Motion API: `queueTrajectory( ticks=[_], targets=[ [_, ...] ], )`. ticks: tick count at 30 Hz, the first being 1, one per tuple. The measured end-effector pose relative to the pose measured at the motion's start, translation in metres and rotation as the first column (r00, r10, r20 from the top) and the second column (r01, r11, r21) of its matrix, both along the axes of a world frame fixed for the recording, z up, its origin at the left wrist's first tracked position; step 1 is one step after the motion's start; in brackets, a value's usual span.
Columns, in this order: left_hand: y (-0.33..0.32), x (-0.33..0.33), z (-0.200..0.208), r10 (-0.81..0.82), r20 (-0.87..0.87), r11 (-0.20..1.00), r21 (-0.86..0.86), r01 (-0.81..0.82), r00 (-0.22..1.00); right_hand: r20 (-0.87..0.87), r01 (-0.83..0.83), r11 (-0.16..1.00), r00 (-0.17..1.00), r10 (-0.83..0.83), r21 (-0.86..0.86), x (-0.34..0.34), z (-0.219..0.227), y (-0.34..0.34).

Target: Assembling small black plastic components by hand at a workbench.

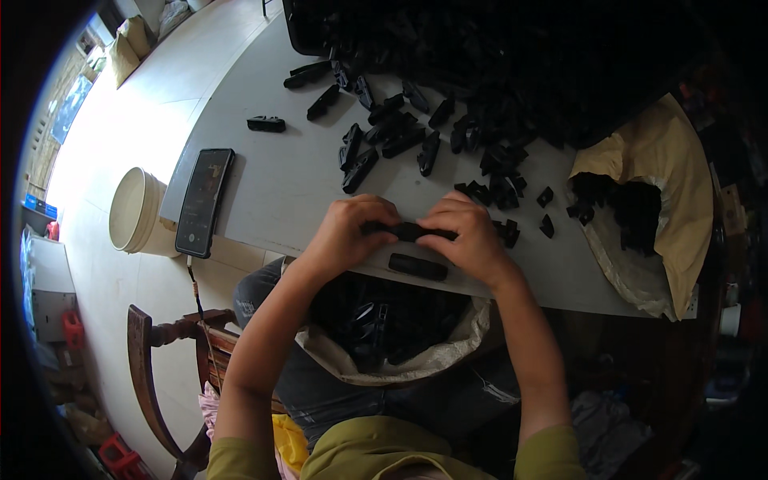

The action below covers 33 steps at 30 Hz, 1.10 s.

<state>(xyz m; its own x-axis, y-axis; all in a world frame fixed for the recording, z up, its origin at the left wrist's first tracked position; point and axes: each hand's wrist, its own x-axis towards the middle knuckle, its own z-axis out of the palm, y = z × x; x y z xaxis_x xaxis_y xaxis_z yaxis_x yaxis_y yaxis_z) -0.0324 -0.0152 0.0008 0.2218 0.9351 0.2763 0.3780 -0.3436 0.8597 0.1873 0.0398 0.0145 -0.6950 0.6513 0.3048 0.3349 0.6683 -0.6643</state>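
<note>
Between my two hands, just above the table's near edge, is a long black plastic part point(410, 232). My left hand point(358, 228) pinches its left end with thumb and fingers. At the other end, my right hand point(466, 234) grips it the same way, covering that end. A similar black piece point(418, 267) lies on the table edge just below my hands. Below that, an open pale sack point(352, 370) rests at my lap, filled with many black parts. Several loose black parts point(390, 128) are scattered on the table beyond my hands.
A large black bin point(300, 32) heaped with parts stands at the far side. To the right, a tan sack point(690, 200) holds more black pieces. A phone point(206, 204) with a cable lies at the table's left, near a cream bucket point(132, 210) and a wooden chair point(142, 352).
</note>
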Motion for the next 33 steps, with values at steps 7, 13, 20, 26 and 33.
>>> queueTrajectory(
  ticks=[7, 13, 20, 26, 33],
  targets=[
    [-0.013, 0.006, 0.008, 0.073, -0.122, 0.997, -0.006, -0.075, 0.990, 0.035, 0.190, 0.928, 0.977, -0.212, 0.321, 0.005, 0.021, -0.035],
    [-0.016, 0.003, 0.006, -0.129, -0.277, 0.955, 0.225, 0.194, 0.952, 0.105, 0.202, 0.949, 0.967, -0.233, 0.242, 0.014, 0.002, -0.068],
    [-0.016, 0.002, 0.003, -0.145, -0.218, 0.973, 0.147, 0.179, 0.965, 0.051, 0.158, 0.962, 0.984, -0.173, 0.221, 0.007, 0.003, -0.063],
    [-0.053, -0.005, 0.009, -0.138, -0.254, 0.971, 0.158, 0.182, 0.957, -0.059, 0.327, 0.943, 0.945, -0.323, 0.070, 0.019, -0.006, -0.075],
    [-0.026, -0.017, 0.021, 0.335, -0.204, 0.938, 0.161, -0.306, 0.920, -0.021, 0.333, 0.931, 0.942, -0.334, 0.147, 0.010, -0.017, -0.062]
  ],
)
